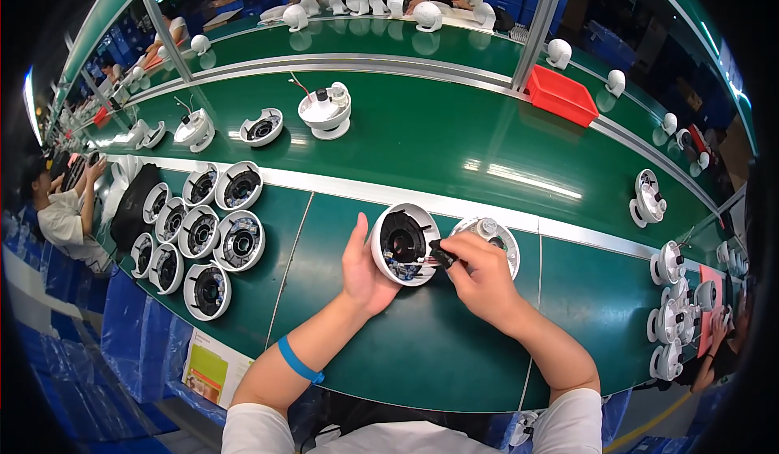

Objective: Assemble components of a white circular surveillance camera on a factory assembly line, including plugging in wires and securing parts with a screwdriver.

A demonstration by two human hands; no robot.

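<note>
My left hand (365, 274) cradles a white round camera housing (403, 239) from its left side and below, tilted so its hollow faces me. Inside the shell are a black ring-shaped part and a small circuit board near the lower rim. At the shell's right edge my right hand (485, 279) pinches a small black piece (441, 254); thin wires run between it and the board. Whether the piece is a connector or a tool I cannot make out. Behind my right hand lies another white round housing part (507, 241), partly hidden by the fingers.
Several open white housings (199, 231) stand grouped at left on the green bench (389, 357). Across a metal strip, a green conveyor belt (422, 137) carries white camera units (324, 111). Beyond it sits a red tray (560, 97). More units (669, 324) stand at right, and co-workers sit around.
</note>
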